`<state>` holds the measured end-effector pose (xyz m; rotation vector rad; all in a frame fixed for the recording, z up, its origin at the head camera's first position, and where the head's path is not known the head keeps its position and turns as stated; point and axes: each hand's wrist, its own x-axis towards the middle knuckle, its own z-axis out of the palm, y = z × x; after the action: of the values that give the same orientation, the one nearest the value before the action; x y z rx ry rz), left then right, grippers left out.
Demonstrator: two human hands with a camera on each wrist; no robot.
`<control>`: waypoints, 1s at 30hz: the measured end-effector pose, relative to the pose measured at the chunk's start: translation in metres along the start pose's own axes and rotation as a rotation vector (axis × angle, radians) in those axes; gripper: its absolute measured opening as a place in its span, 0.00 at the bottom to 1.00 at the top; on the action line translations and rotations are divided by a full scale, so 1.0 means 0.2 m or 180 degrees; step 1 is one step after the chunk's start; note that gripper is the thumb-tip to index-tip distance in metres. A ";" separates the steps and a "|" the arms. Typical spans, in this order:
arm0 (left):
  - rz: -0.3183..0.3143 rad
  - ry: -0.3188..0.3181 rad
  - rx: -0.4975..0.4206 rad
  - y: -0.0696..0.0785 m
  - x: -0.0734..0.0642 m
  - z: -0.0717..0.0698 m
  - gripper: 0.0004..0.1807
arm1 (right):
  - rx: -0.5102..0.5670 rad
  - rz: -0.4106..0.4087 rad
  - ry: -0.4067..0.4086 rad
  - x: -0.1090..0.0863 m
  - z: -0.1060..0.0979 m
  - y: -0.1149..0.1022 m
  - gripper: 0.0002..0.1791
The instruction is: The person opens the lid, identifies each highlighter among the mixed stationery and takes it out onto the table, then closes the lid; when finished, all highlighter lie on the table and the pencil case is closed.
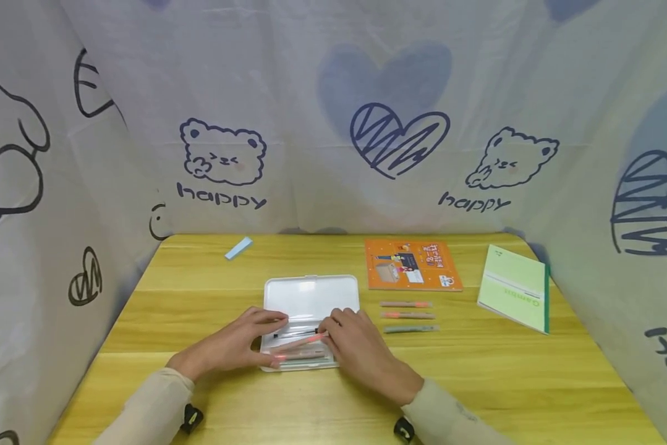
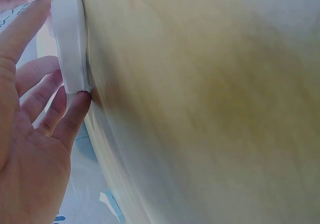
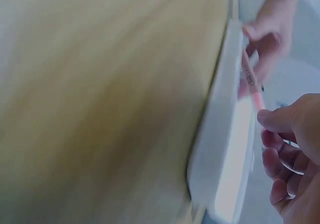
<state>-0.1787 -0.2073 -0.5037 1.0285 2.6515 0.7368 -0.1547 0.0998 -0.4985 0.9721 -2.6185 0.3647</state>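
Observation:
A translucent white pencil case (image 1: 311,293) lies open on the table, its lid tipped back. My left hand (image 1: 227,341) holds the case at its left end, thumb at the near side and fingers toward the hinge; in the left wrist view the fingers bend around the white case (image 2: 70,39). Between the thumb and fingers of my right hand (image 1: 361,352) is one end of a pen (image 3: 251,79) with a pink-orange end, slanting over the case's tray. Several other pens lie inside, among them a pinkish pen (image 1: 308,355) and a dark-tipped clear one (image 1: 294,334).
To the right of the case lie two beige-and-orange pens (image 1: 407,315) and a grey-green pen (image 1: 411,329). Behind them is an orange booklet (image 1: 386,281), with a green notebook (image 1: 511,296) farther right. A small light-blue strip (image 1: 238,248) rests at the back left. Printed curtains (image 1: 311,185) surround the table.

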 end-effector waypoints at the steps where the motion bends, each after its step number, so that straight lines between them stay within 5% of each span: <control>1: -0.0006 -0.0003 -0.0003 0.00 0.00 0.00 0.47 | 0.0043 0.0063 0.0005 -0.01 -0.02 0.02 0.03; 9: -0.0074 -0.0051 -0.0026 0.01 0.00 -0.02 0.49 | 0.0312 0.0436 0.0166 -0.15 -0.17 0.29 0.05; 17: -0.0089 -0.0067 -0.0053 0.01 0.00 -0.02 0.49 | 0.0713 0.0723 0.0049 -0.34 -0.26 0.52 0.06; 30: -0.0095 -0.0079 -0.0051 0.00 0.00 -0.01 0.49 | 0.0834 0.0719 -0.0090 -0.52 -0.22 0.66 0.06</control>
<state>-0.1800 -0.2077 -0.5026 0.9853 2.6298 0.7330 -0.1584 0.2725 -0.5138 0.7598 -2.7617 0.7708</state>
